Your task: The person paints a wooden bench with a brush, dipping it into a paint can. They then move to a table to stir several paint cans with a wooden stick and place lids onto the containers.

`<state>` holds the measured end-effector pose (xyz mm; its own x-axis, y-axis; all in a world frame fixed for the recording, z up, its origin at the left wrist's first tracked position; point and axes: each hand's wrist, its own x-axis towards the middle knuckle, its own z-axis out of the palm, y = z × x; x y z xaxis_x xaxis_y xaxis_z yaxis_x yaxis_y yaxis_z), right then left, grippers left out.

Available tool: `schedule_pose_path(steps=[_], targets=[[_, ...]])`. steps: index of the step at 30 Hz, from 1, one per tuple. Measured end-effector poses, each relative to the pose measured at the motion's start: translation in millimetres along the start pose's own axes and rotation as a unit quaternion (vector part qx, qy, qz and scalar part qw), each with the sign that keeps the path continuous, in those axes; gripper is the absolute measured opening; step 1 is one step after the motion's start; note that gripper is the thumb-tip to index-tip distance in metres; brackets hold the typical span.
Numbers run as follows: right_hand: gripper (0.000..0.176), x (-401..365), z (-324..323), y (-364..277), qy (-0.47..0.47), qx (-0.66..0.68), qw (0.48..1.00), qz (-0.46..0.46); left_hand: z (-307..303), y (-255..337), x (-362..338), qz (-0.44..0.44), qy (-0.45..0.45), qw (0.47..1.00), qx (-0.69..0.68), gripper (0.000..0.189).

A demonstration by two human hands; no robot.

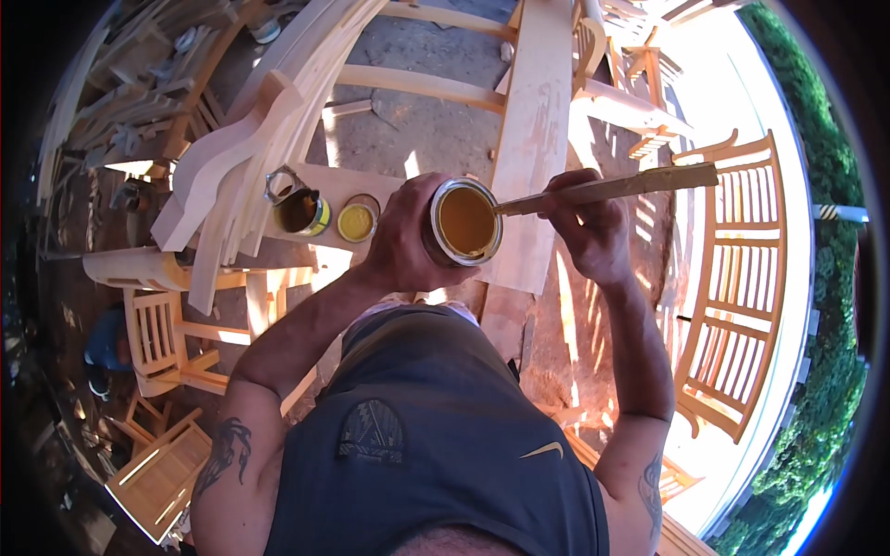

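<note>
An open metal can (432, 243) of amber-yellow liquid is gripped from the side by my left hand (404, 227), its mouth facing up toward me. My right hand (590, 229) pinches a flat wooden stick (640, 185), which points left with its narrow end right at the can's rim. Some of the liquid has smeared the inner rim. To the left of my left hand stand another can (320, 218) with a yellow label and a round lid (356, 222) with a yellow inner face.
A long pale plank (533, 120) runs away from me beyond the can. Curved wooden pieces (222, 157) are stacked at left. A slatted bench back (742, 278) stands at right, a slatted chair (156, 334) at lower left. A person (108, 341) is at far left.
</note>
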<state>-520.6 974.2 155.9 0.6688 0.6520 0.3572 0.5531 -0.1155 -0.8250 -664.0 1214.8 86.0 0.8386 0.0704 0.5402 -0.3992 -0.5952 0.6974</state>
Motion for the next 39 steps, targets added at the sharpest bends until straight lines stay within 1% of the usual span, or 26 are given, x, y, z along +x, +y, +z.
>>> schedule_pose_path(steps=[3, 6, 9, 12, 15, 19, 21, 24, 27, 30, 33, 34, 37, 38, 39], targets=[[0.006, -12.6, 12.4, -3.3, 0.060, 0.085, 0.989, 0.107, 4.4, -1.1, -1.6, 0.007, 0.019, 1.000, 0.023, 0.113], [0.008, -18.9, 16.8, -13.5, 0.071, 0.087, 0.984, 0.136, 8.4, -2.6, -1.9, 0.019, 0.043, 0.998, 0.052, 0.112], [0.012, -24.3, 25.0, -16.8, 0.106, 0.124, 0.976, 0.144, 11.3, -2.9, -2.1, 0.026, 0.061, 0.994, 0.081, 0.110], [0.013, -30.0, 34.2, -17.1, 0.154, 0.166, 0.957, 0.183, 16.9, -6.9, -3.2, 0.036, 0.085, 0.990, 0.107, 0.109], [0.013, -35.1, 42.3, -12.8, 0.182, 0.163, 0.955, 0.166, 21.1, -9.3, -3.6, 0.035, 0.105, 0.985, 0.133, 0.108], [0.011, -39.7, 57.5, -18.3, 0.210, 0.124, 0.958, 0.151, 25.1, -12.2, -3.0, 0.032, 0.118, 0.980, 0.157, 0.109], [0.011, -40.7, 60.3, -17.8, 0.210, 0.100, 0.961, 0.152, 27.1, -15.5, -4.4, 0.034, 0.118, 0.979, 0.162, 0.109], [0.014, -44.5, 62.7, -12.0, 0.220, 0.127, 0.950, 0.181, 27.5, -17.9, -5.5, 0.040, 0.118, 0.979, 0.162, 0.107], [0.012, -39.8, 62.2, -16.0, 0.236, 0.172, 0.934, 0.204, 26.9, -18.7, -4.4, 0.043, 0.126, 0.978, 0.159, 0.104], [0.013, -37.0, 49.8, -9.5, 0.250, 0.248, 0.897, 0.266, 24.2, -19.8, -3.4, 0.037, 0.123, 0.980, 0.155, 0.105], [0.014, -35.7, 40.3, -7.3, 0.236, 0.324, 0.859, 0.318, 20.3, -20.5, -1.2, 0.023, 0.120, 0.980, 0.156, 0.107], [0.014, -35.6, 42.3, -7.9, 0.239, 0.329, 0.865, 0.294, 19.1, -20.7, -0.8, 0.014, 0.121, 0.981, 0.150, 0.108], [0.015, -29.8, 51.8, -17.0, 0.220, 0.300, 0.914, 0.163, 16.6, -21.6, -0.7, -0.006, 0.111, 0.988, 0.106, 0.112], [0.017, -31.1, 54.9, -15.0, 0.188, 0.262, 0.939, 0.119, 15.4, -21.9, -1.3, -0.012, 0.105, 0.991, 0.087, 0.114], [0.019, -29.0, 53.4, -16.3, 0.127, 0.157, 0.978, 0.048, 14.2, -22.0, -1.6, -0.029, 0.094, 0.994, 0.049, 0.115]])
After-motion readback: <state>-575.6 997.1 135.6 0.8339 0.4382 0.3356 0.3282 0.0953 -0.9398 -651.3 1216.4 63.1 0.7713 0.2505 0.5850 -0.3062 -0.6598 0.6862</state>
